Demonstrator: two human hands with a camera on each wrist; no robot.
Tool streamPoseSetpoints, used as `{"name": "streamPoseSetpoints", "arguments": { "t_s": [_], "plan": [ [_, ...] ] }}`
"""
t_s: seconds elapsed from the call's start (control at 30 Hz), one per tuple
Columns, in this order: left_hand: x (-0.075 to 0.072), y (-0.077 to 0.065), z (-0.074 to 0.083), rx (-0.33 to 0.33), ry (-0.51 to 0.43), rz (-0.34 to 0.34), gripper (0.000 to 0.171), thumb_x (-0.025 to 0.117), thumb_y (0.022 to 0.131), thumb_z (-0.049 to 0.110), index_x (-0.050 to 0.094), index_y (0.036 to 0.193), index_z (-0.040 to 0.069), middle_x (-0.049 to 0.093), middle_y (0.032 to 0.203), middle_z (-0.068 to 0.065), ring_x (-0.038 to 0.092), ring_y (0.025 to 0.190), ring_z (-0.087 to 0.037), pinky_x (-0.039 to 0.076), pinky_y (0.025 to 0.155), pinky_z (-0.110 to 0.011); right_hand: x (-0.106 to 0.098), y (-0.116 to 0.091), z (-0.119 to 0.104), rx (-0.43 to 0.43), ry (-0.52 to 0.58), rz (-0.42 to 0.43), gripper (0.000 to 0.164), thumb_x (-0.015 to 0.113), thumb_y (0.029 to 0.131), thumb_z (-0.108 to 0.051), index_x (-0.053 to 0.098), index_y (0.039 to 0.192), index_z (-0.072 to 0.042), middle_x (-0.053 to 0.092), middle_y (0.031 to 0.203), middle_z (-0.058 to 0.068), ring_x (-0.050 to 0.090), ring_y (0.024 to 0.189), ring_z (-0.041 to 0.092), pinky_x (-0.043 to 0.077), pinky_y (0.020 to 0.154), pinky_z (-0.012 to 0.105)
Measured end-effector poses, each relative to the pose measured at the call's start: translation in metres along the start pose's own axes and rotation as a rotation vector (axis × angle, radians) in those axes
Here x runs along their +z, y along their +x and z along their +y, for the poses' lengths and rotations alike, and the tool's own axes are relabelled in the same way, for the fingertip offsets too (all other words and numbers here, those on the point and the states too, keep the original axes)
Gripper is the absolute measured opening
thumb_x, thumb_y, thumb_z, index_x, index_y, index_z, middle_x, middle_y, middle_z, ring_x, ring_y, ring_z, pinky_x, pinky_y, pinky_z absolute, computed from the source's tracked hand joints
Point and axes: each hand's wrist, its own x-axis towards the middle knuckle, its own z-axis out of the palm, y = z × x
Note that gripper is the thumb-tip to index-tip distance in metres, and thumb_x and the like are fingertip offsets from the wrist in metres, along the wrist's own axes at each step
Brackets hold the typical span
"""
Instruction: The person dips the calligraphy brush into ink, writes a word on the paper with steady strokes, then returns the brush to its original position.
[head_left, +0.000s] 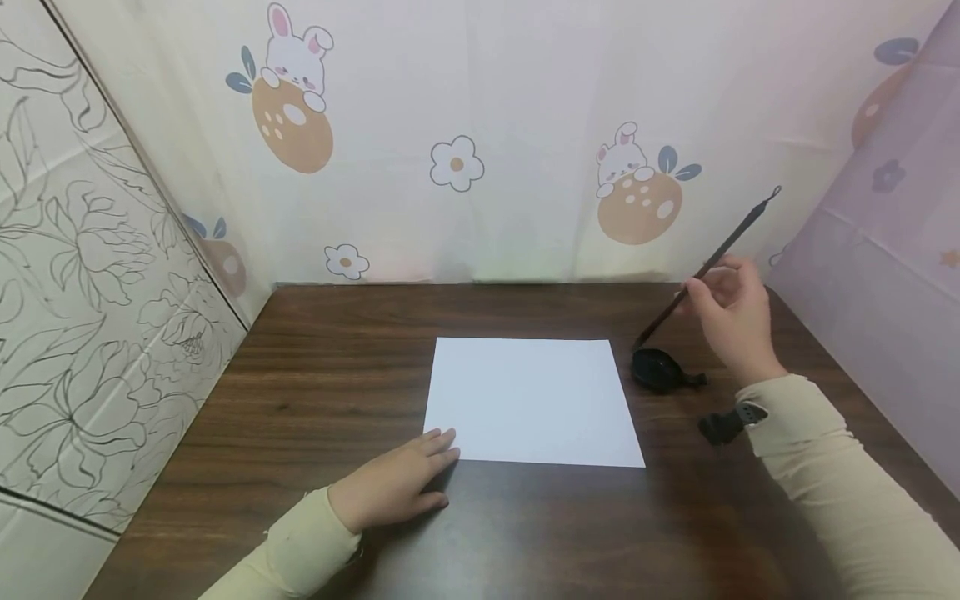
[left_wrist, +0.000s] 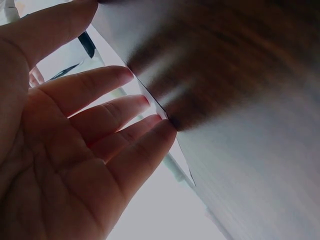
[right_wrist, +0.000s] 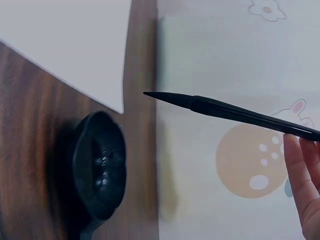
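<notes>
My right hand (head_left: 735, 317) pinches a dark brush (head_left: 723, 248) by its handle, which slants up to the right and ends in a small loop. In the right wrist view the pointed black bristles of the brush (right_wrist: 167, 97) hang above the table, close to a black ink dish (right_wrist: 100, 165). That ink dish (head_left: 657, 371) has a scalloped rim, a short handle and a shiny dark inside. Fingers spread, my left hand (head_left: 397, 483) rests at the lower left corner of a blank white sheet of paper (head_left: 532, 400); its fingertips (left_wrist: 170, 127) touch the edge.
The dark wooden table (head_left: 330, 367) runs back to a curtain (head_left: 525, 100) printed with rabbits and flowers. A panel with line-drawn flowers (head_left: 82, 275) stands at the left. A purple-tinted cloth (head_left: 885, 225) hangs on the right. A black camera (head_left: 722, 427) is strapped at the right wrist.
</notes>
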Motion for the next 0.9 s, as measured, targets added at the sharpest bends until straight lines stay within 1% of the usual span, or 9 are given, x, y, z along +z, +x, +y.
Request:
{"name": "streamPoseSetpoints", "arguments": {
  "t_s": [0.07, 0.1, 0.2, 0.4, 0.53, 0.63, 0.7, 0.8, 0.9],
  "plan": [
    [0.0, 0.0, 0.0, 0.004, 0.003, 0.006, 0.057, 0.071, 0.089, 0.025, 0.054, 0.137, -0.001, 0.045, 0.149, -0.022, 0.043, 0.139, -0.038, 0.039, 0.113, -0.048, 0.001, 0.003, -0.002, 0.011, 0.047, 0.01, 0.037, 0.058, 0.097, -0.01, 0.043, 0.128, -0.02, 0.06, 0.097, -0.009, 0.066, 0.069, -0.003, 0.055, 0.065, 0.012],
    [0.0, 0.0, 0.0, 0.007, 0.005, 0.009, 0.057, 0.071, 0.089, 0.025, 0.054, 0.136, -0.001, 0.045, 0.149, -0.023, 0.043, 0.139, -0.038, 0.039, 0.113, -0.048, 0.002, 0.003, -0.004, 0.016, 0.054, 0.012, 0.038, 0.058, 0.097, -0.009, 0.042, 0.129, -0.021, 0.059, 0.097, -0.01, 0.066, 0.071, -0.003, 0.056, 0.066, 0.012],
    [0.0, 0.0, 0.001, 0.011, 0.011, 0.015, 0.056, 0.071, 0.089, 0.025, 0.055, 0.136, -0.002, 0.046, 0.148, -0.023, 0.043, 0.138, -0.038, 0.039, 0.113, -0.048, 0.006, 0.006, -0.01, 0.023, 0.089, 0.015, 0.039, 0.058, 0.096, -0.007, 0.041, 0.128, -0.019, 0.056, 0.096, -0.01, 0.066, 0.075, -0.001, 0.057, 0.066, 0.014],
    [0.0, -0.001, 0.001, 0.014, 0.02, 0.015, 0.057, 0.071, 0.089, 0.026, 0.054, 0.136, -0.001, 0.045, 0.149, -0.022, 0.043, 0.139, -0.038, 0.039, 0.113, -0.048, 0.024, 0.009, -0.023, -0.032, 0.143, -0.016, 0.039, 0.059, 0.095, -0.004, 0.042, 0.127, -0.019, 0.057, 0.098, -0.007, 0.066, 0.083, 0.002, 0.057, 0.068, 0.015],
    [0.0, 0.0, 0.0, 0.016, 0.023, 0.016, 0.056, 0.07, 0.09, 0.026, 0.054, 0.137, -0.001, 0.045, 0.15, -0.022, 0.043, 0.139, -0.038, 0.039, 0.113, -0.047, 0.041, 0.01, -0.034, -0.063, 0.146, -0.051, 0.038, 0.06, 0.096, -0.009, 0.043, 0.128, -0.019, 0.058, 0.1, -0.005, 0.066, 0.083, 0.004, 0.057, 0.069, 0.016],
    [0.001, 0.0, 0.0, 0.016, 0.019, 0.016, 0.056, 0.07, 0.09, 0.025, 0.053, 0.137, -0.001, 0.044, 0.15, -0.021, 0.042, 0.14, -0.037, 0.039, 0.113, -0.047, 0.056, 0.011, -0.043, -0.085, 0.148, -0.078, 0.038, 0.061, 0.095, -0.01, 0.043, 0.128, -0.019, 0.057, 0.098, -0.006, 0.066, 0.082, 0.006, 0.058, 0.07, 0.017],
    [0.001, 0.0, -0.001, 0.018, 0.017, 0.02, 0.057, 0.07, 0.09, 0.025, 0.053, 0.137, -0.001, 0.044, 0.15, -0.021, 0.042, 0.14, -0.037, 0.039, 0.113, -0.047, 0.066, 0.011, -0.049, -0.107, 0.161, -0.093, 0.036, 0.061, 0.095, -0.009, 0.044, 0.126, -0.017, 0.057, 0.096, -0.008, 0.066, 0.082, 0.006, 0.058, 0.07, 0.017],
    [0.003, 0.0, -0.001, 0.023, 0.011, 0.03, 0.057, 0.071, 0.089, 0.025, 0.053, 0.137, 0.0, 0.044, 0.15, -0.021, 0.043, 0.139, -0.037, 0.039, 0.113, -0.048, 0.083, 0.012, -0.054, -0.136, 0.184, -0.124, 0.033, 0.06, 0.095, -0.005, 0.045, 0.124, -0.011, 0.057, 0.094, -0.01, 0.065, 0.082, 0.006, 0.058, 0.071, 0.017],
    [0.004, 0.0, -0.002, 0.012, 0.004, 0.022, 0.057, 0.07, 0.09, 0.027, 0.053, 0.138, 0.001, 0.044, 0.151, -0.02, 0.042, 0.14, -0.036, 0.038, 0.113, -0.048, 0.098, 0.012, -0.058, -0.15, 0.191, -0.166, 0.032, 0.06, 0.095, -0.006, 0.044, 0.124, -0.005, 0.057, 0.095, -0.006, 0.065, 0.083, 0.005, 0.058, 0.072, 0.018]
  ]
}}
